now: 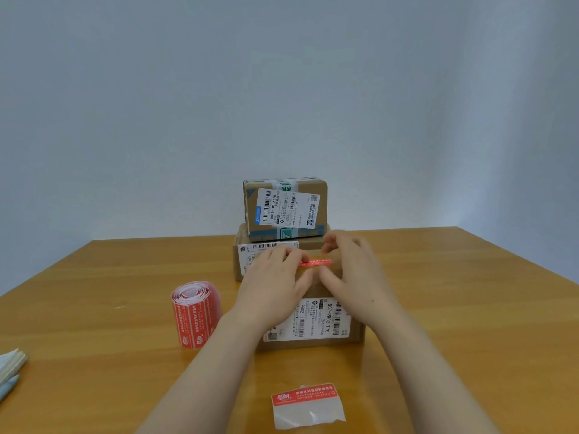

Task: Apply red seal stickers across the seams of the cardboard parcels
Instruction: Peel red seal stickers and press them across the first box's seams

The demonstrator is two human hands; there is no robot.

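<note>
A cardboard parcel (313,327) with a white shipping label stands on the table right in front of me. A red seal sticker (316,262) lies across its top at the far edge. My left hand (275,289) and my right hand (354,277) lie on the parcel's top with straight fingers, fingertips pressing at both ends of the sticker. Behind it two more parcels are stacked: a wide lower one (244,261) and a smaller upper one (285,208), both labelled. A roll of red seal stickers (194,311) stands left of the near parcel.
A torn piece of backing paper with one red sticker (307,405) lies near the table's front edge. A notebook and a pen (11,371) show at the left edge. The wooden table (470,308) stands against a pale wall.
</note>
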